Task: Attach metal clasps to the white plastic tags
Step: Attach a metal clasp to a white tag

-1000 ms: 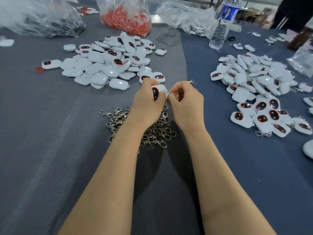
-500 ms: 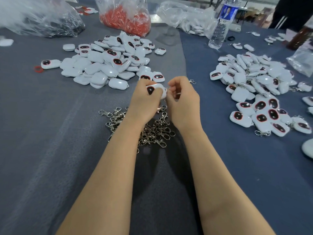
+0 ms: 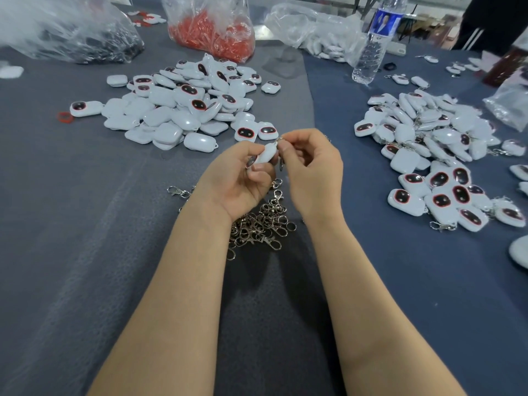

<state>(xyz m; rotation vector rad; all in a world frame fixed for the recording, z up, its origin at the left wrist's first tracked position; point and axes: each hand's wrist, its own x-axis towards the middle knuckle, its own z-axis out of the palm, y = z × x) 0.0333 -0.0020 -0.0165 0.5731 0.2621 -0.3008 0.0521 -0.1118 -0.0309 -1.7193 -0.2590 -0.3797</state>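
Observation:
My left hand (image 3: 234, 181) grips a white plastic tag (image 3: 267, 153) above the table's middle, the tag turned mostly edge-on. My right hand (image 3: 313, 170) pinches a small metal clasp (image 3: 281, 139) at the tag's upper corner; part of the clasp hangs down between my hands. A heap of loose metal clasps (image 3: 257, 221) lies on the grey cloth just below my hands. A pile of white tags without clasps (image 3: 177, 107) lies at the upper left. Another pile of tags with clasps on them (image 3: 434, 155) lies at the right.
At the back stand a bag of red parts (image 3: 213, 27), a bag of dark metal pieces (image 3: 74, 32), a bag of white parts (image 3: 317, 32) and a water bottle (image 3: 374, 44). A small red ring (image 3: 64, 116) lies at the left. A person in dark clothes stands at the top right.
My left hand has rolled the tag from face-up to edge-on. Both hands have stayed close together above the clasp heap, the right still working at the tag's corner.

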